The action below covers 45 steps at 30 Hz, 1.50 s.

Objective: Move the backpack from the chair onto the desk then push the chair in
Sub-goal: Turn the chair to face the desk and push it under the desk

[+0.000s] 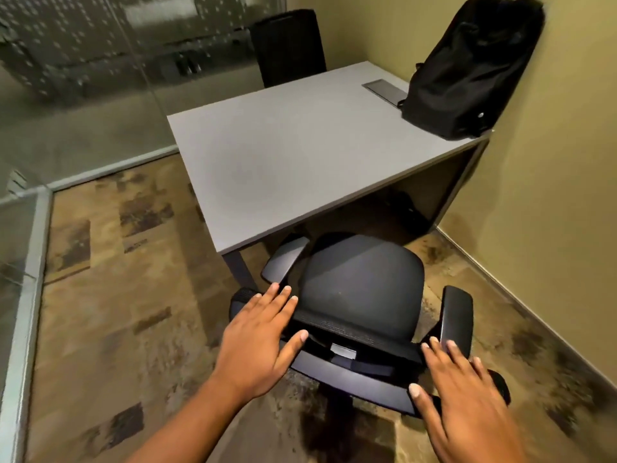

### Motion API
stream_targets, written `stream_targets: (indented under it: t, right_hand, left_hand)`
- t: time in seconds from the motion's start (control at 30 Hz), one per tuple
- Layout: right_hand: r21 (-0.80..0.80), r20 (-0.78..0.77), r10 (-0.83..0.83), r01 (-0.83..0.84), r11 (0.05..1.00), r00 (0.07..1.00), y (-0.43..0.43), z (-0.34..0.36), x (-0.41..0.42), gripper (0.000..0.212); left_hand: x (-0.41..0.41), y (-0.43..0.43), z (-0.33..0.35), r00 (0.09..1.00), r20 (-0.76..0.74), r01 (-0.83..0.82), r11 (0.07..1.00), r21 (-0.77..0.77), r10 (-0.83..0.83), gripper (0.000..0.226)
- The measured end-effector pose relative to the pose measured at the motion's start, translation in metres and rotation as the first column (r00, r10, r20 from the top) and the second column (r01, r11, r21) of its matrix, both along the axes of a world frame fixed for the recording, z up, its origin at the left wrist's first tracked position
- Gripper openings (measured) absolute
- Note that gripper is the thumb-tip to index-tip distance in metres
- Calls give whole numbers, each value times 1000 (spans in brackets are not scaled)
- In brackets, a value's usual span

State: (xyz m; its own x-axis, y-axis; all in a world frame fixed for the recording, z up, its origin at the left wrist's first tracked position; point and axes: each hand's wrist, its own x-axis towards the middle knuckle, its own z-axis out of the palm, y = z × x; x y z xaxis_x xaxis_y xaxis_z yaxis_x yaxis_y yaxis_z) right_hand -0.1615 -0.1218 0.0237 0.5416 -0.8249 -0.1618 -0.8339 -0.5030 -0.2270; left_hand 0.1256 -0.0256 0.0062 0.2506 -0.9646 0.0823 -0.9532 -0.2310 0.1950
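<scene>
The black backpack [467,68] stands upright on the far right corner of the grey desk [283,162], leaning against the wall. A black office chair [360,279] faces the desk's near edge, its empty seat partly under the desktop. My left hand [260,342] lies flat with spread fingers on the left top of the chair's backrest. My right hand [467,392] rests with fingers apart on the backrest's right end, beside the right armrest [457,315]. Neither hand grips anything.
A second black chair [287,45] stands behind the desk's far side. A metal cable hatch [387,90] is set in the desktop by the backpack. A glass partition [83,78] runs along the left, a yellow wall [551,195] along the right. Patterned carpet covers the floor.
</scene>
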Motion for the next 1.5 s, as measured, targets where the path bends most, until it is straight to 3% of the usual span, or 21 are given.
stream_targets:
  t: [0.13, 0.27, 0.57, 1.03, 1.5]
  right_hand:
    - [-29, 35, -119, 120, 992, 992, 15, -3, 4, 79]
    - [-44, -24, -189, 188, 981, 982, 18, -6, 8, 69]
    - [-147, 10, -194, 193, 970, 981, -1, -12, 0, 52]
    - [-224, 19, -110, 112, 968, 994, -99, -12, -32, 50]
    - [-224, 100, 120, -95, 970, 988, -223, -18, -55, 49]
  left_hand:
    - [-4, -3, -4, 1000, 3, -18, 1000, -19, 18, 60]
    - [-7, -4, -3, 999, -7, -37, 999, -33, 37, 57]
    - [-14, -17, -2, 999, -23, -42, 999, -9, 41, 59]
    - [-56, -86, 0, 989, -25, -145, 989, -10, 145, 57]
    - [-103, -159, 2, 929, -19, -369, 928, -44, 369, 57]
